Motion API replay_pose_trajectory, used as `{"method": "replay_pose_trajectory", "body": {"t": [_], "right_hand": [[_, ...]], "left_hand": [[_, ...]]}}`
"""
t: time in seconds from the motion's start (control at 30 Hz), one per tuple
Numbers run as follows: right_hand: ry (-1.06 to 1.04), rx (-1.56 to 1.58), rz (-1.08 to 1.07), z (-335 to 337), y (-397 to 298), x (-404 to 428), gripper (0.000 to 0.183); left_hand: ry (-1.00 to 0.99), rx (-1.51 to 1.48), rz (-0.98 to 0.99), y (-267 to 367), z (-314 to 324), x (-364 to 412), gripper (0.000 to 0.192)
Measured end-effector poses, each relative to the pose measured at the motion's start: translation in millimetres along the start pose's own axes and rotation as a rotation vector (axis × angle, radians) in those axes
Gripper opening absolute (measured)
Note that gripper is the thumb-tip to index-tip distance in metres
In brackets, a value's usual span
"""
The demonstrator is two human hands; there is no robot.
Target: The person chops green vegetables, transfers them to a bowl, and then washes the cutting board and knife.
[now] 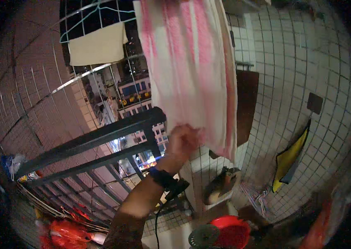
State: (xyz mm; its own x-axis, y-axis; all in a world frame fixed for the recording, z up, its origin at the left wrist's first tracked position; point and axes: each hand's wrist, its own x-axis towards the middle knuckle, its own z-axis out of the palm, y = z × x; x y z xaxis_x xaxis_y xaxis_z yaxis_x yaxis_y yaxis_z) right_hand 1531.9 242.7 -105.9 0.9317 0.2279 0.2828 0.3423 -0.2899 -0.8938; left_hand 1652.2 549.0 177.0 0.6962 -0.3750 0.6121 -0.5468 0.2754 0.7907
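A pink-and-white striped towel [191,77] hangs in front of me from the top of the view down to about mid-height. My left hand [184,138] reaches up from below, its fingers closed on the lower left part of the towel. Around that wrist sits a dark band with a small black device [177,188], and a black cable runs down from it. My right hand is out of view. A blurred brownish shape shows at the top edge over the towel; I cannot tell what it is.
Left of the towel, a pale cloth [97,45] hangs on a teal wire hanger [97,7] before a window grille. Below runs a dark metal railing [100,137]. A yellow-and-grey cloth [290,160] hangs on the tiled wall. Low down are a red plastic container [233,230] and red plastic bags [66,232].
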Motion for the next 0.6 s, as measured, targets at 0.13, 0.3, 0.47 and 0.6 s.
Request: {"method": "replay_pose_trajectory", "body": {"t": [0.13,0.3,0.47,0.6], "right_hand": [[0.006,-0.14,-0.083,28.1,15.2,-2.2,0.021],[-0.009,-0.311,-0.18,63.4,2.4,26.6,0.021],[-0.047,-0.449,-0.219,89.6,26.0,12.2,0.022],[-0.071,-0.548,-0.222,119.1,37.8,-0.7,0.022]], "left_hand": [[0.253,-0.714,-0.102,119.8,38.6,9.2,0.019],[0.377,-0.229,-0.077,127.5,32.4,-8.9,0.035],[0.361,-0.308,-0.319,81.3,-10.2,-80.2,0.036],[-0.01,0.3,-0.579,55.7,-43.8,-202.7,0.033]]}}
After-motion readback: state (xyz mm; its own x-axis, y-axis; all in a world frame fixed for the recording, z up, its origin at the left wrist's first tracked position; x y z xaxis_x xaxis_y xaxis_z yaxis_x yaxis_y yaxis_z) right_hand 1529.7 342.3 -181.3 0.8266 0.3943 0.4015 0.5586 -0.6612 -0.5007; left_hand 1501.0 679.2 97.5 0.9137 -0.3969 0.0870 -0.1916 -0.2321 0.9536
